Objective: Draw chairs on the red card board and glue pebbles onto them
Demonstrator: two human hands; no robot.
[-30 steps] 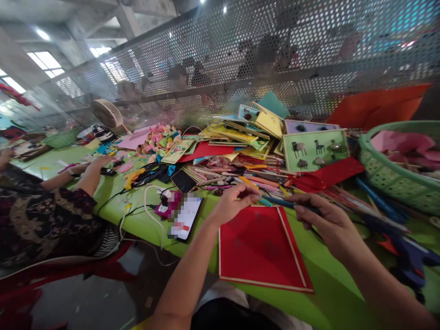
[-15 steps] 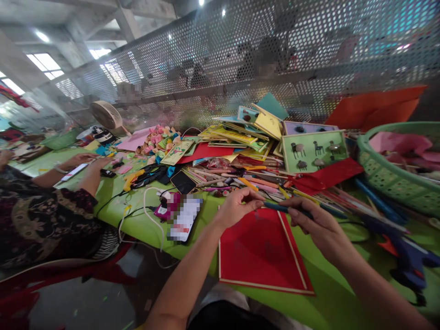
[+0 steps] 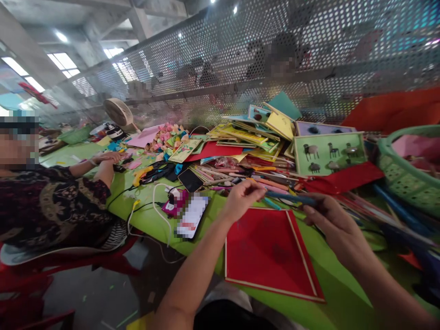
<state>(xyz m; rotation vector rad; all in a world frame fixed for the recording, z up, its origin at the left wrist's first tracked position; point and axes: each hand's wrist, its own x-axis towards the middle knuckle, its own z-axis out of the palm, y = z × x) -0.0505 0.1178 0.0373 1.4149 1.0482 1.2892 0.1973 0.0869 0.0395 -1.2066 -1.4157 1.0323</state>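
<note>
My right hand [image 3: 328, 220] is closed around one end of a blue pen [image 3: 288, 198], blurred by motion. The pen points left towards my left hand [image 3: 245, 195], whose pinched fingers meet its other end. Below both hands lies a red panel [image 3: 270, 256] with pale wooden strips along its edges. Behind the hands, pens and thin sticks [image 3: 220, 176] are heaped on the green table [image 3: 213, 224]. A short teal pen [image 3: 272, 204] lies just past the panel's far edge.
A phone [image 3: 193, 215] and a purple box with cables [image 3: 175, 204] lie left. Stacked yellow cards [image 3: 240, 135] and a framed sheep picture [image 3: 332, 153] stand behind. A green basket [image 3: 409, 169] and blurred glue gun [image 3: 428, 256] are right. A co-worker [image 3: 65, 197] sits left.
My hands have moved slightly apart, and more of the blue pen shows between them. The view has shifted left, bringing more of the co-worker into sight.
</note>
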